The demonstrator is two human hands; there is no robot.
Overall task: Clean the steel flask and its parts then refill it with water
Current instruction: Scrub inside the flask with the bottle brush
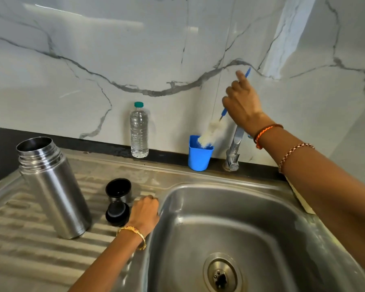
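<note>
A single wide-angle view, worn on the person's head, looks forward and steeply down from close above the near edge of the dark bench (0, 142); it faces the white grey-veined marble wall (93, 49) along the bench's far edge; the stainless steel sink basin (261, 218) fills the lower right, its ribbed steel draining board (30, 249) the lower left; both forearms enter from the bottom and right edges; straight lines bow outward near the frame's borders.
</note>
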